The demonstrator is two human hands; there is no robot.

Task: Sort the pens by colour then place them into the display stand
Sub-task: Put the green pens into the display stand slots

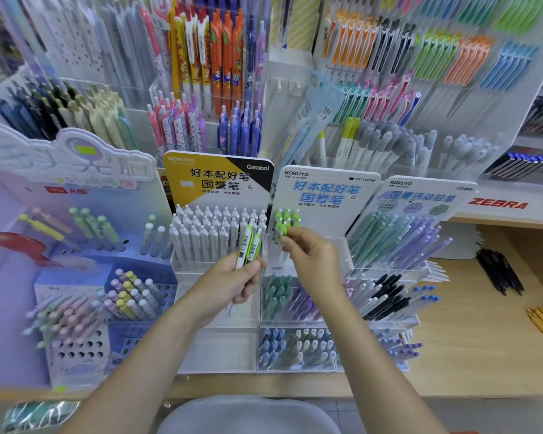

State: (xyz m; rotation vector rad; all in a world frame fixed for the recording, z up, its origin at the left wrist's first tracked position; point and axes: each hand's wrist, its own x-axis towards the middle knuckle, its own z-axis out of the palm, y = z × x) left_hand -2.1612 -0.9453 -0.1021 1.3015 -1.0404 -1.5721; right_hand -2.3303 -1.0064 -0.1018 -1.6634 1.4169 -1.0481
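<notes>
Before the clear display stand (308, 261), two green-clipped pens (250, 245) gripped upright by the left hand (235, 277), another green pen (279, 231) pinched by right hand (311, 258) fingertips, held at the stand's green row.

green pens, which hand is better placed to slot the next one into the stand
Right. The right hand already pinches a green pen at the stand, beside the green pens already there. The left hand grips the spare pens lower, in front of the white pens.

Lower ends of the green pens (249, 245) behind left-hand fingers (248, 270).
</notes>
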